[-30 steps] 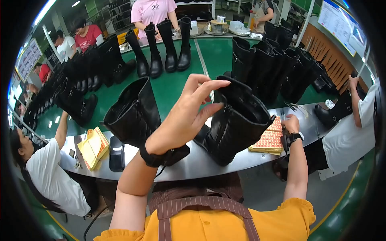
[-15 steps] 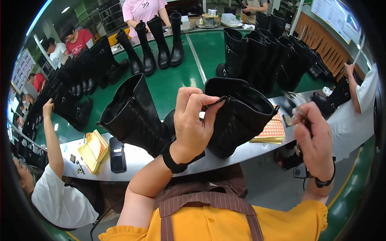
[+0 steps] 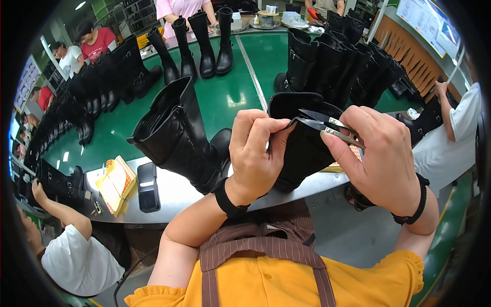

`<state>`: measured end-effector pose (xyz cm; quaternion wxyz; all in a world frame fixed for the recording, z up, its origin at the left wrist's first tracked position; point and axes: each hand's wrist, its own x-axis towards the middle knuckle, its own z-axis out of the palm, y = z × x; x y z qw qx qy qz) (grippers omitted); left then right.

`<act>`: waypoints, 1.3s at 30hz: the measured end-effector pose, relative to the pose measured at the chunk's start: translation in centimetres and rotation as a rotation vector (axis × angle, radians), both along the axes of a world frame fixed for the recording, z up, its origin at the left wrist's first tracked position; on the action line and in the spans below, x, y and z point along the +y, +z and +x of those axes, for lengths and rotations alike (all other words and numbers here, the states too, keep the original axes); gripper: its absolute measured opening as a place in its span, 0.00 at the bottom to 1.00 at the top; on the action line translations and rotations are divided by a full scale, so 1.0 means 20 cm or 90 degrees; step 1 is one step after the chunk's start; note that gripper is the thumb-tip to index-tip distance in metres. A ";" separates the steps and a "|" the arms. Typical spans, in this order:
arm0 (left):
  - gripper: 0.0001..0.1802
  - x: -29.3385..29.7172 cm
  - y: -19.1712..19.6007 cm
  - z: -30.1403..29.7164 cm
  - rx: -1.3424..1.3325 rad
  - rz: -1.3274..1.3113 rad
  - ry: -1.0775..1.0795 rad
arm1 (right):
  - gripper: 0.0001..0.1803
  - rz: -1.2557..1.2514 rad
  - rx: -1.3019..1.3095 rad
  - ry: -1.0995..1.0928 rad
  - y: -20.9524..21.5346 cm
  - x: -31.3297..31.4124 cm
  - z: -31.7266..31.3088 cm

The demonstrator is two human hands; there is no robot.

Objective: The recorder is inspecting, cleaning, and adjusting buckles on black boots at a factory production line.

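Note:
A tall black leather boot (image 3: 303, 159) stands at the metal edge in front of me, its open top upward. My left hand (image 3: 255, 156) pinches the upper rim of that boot between thumb and fingers. My right hand (image 3: 386, 158) is closed around a pair of silver thread snips (image 3: 314, 124). The snips' blades are parted, their tips at the boot's rim beside my left fingertips. To the left, a second black boot (image 3: 176, 140) with a side zip stands tilted, touched by neither hand. My right hand partly hides the held boot's far side.
On the metal ledge (image 3: 176, 207) lie a dark phone (image 3: 148, 187) and a yellow paper stack (image 3: 116, 184). Black boots (image 3: 205, 46) stand along the green table (image 3: 225, 110). Co-workers sit close at left (image 3: 82, 256) and right (image 3: 445, 148).
My right hand has come in from the right, bringing the snips to the boot's rim. The left hand keeps its pinch. At left, a co-worker has pulled a boot nearer.

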<state>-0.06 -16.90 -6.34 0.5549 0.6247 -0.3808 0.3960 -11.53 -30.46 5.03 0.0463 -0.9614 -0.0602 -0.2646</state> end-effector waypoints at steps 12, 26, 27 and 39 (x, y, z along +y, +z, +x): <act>0.13 -0.01 -0.02 -0.01 -0.019 0.009 0.038 | 0.15 0.006 0.033 -0.001 0.01 0.00 0.03; 0.12 0.00 0.00 0.02 -0.017 0.009 0.017 | 0.18 -0.173 -0.178 -0.329 0.16 -0.41 0.02; 0.15 0.01 0.01 0.02 0.014 0.029 0.018 | 0.16 -0.153 -0.142 -0.339 0.07 -0.55 0.05; 0.26 0.55 -0.40 -0.12 -0.199 0.102 0.149 | 0.16 -0.017 0.103 -0.392 -1.27 -1.50 0.26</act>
